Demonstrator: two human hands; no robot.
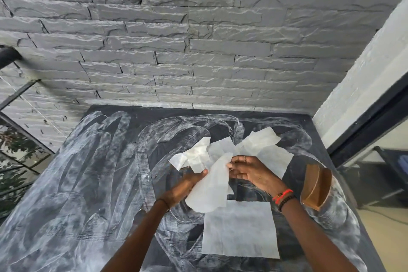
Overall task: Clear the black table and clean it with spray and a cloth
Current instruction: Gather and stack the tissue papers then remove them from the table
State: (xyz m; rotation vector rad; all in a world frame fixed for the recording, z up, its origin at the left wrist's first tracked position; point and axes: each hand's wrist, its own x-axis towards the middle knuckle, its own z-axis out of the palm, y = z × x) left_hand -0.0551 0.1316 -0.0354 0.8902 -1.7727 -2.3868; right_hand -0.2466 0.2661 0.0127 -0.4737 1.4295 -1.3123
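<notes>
While one flat sheet lies on the smeared black bench, my left grip and right grip meet just above it, both pinched on one crumpled cloth bundle; one wooden block sits rightward.

Daylight is soft and even, brightest on the white wall beyond the right hand; faint shadow lies beneath the left hand. Wide-angle distortion bends the stone wall beyond them; corners look soft.
</notes>
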